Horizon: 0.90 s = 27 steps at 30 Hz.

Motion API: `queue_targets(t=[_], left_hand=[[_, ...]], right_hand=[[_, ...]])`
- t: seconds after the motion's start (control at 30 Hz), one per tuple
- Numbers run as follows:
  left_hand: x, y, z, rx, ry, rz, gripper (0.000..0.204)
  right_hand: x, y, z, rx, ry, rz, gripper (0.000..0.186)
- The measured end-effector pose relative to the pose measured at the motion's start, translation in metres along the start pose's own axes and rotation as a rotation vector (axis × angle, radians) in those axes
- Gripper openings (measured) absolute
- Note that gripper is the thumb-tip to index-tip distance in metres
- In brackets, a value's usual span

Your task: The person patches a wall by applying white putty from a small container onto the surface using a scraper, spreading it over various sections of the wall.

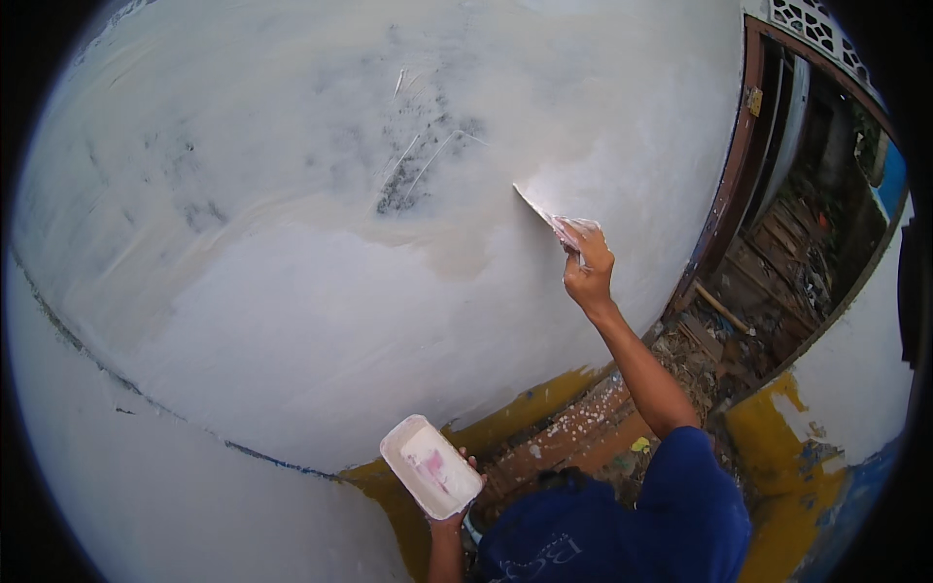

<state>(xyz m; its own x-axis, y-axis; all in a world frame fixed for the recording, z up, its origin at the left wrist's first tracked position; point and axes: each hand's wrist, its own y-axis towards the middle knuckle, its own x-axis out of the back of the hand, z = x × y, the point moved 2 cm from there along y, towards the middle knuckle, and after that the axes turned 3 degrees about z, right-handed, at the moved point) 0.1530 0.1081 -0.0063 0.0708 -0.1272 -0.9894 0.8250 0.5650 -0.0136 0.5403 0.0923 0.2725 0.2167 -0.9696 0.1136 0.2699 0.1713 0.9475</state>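
Note:
My right hand [589, 267] is closed round a putty knife [540, 210], its blade edge against the pale wall [311, 340] at right of centre. White paste smears the knife and my fingers. Low in the view, my left hand [449, 521] grips a white rectangular tub [396, 442] from beneath and along its right side. The tub is tilted and holds white putty [420, 449] with a pinkish streak. Left of the knife, the wall carries a dark, rough patch [398, 189] with thin scratch lines; smoother white coating lies below it.
A brown door frame [734, 165] opens on the right onto planks and rubble [787, 248]. Along the wall's foot run a yellow painted band [530, 400] and a ledge spattered with white [573, 428]. A second wall [194, 496] meets this one at the left corner.

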Motion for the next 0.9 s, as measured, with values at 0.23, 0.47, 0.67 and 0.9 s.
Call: queue_targets(t=[0.23,0.47,0.67,0.9], left_hand=[[-0.008,0.01,0.003,0.033,0.04,0.074,0.072],[0.005,0.006,0.001,-0.011,-0.021,0.005,0.071],[0.007,0.004,-0.001,-0.052,0.003,0.018,0.071],[0.001,0.004,-0.003,-0.045,0.011,0.034,0.081]], right_hand=[[0.057,0.095,-0.053,-0.179,-0.02,-0.317,0.033],[0.051,0.136,-0.063,0.097,-0.177,-0.283,0.047],[0.015,0.048,0.011,0.217,-0.047,0.059,0.054],[-0.009,0.073,0.038,0.09,0.005,-0.196,0.062]])
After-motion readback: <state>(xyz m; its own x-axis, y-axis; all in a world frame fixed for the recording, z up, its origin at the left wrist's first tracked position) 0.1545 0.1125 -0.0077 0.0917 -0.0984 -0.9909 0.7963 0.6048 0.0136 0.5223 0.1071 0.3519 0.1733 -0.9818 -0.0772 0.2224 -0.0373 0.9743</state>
